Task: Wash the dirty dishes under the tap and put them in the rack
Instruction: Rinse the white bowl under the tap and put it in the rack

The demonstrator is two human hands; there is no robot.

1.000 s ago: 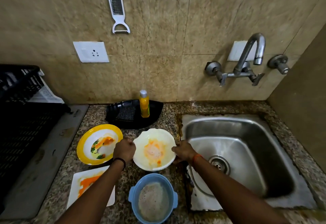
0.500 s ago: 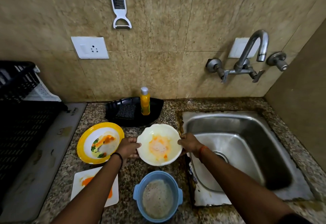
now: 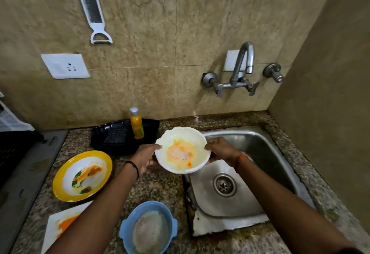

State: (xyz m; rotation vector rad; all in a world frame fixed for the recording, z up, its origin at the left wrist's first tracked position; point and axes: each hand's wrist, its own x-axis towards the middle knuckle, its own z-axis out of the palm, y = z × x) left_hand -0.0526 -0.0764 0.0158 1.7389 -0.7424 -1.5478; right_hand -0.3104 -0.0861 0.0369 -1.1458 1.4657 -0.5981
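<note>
You hold a white scalloped bowl (image 3: 183,150) between both hands. Your left hand (image 3: 145,157) grips its left rim, thumb over the edge and fingers under. Your right hand (image 3: 220,149) grips the right rim the same way. The bowl is lifted off the counter, smeared with orange residue inside, and sits over the left edge of the steel sink (image 3: 266,153), partly above the basin. The tap (image 3: 243,61) juts from the wall above the sink, well apart from the bowl. Behind the bowl, a yellow soap bottle (image 3: 136,123) stands on a black tray (image 3: 112,133). On the granite counter (image 3: 160,189) to your left lies a dirty yellow-rimmed plate (image 3: 82,175), with a square white plate (image 3: 60,225) nearer you. A blue casserole dish (image 3: 149,228) sits near the front edge. The black rack (image 3: 14,149) is at far left.
</note>
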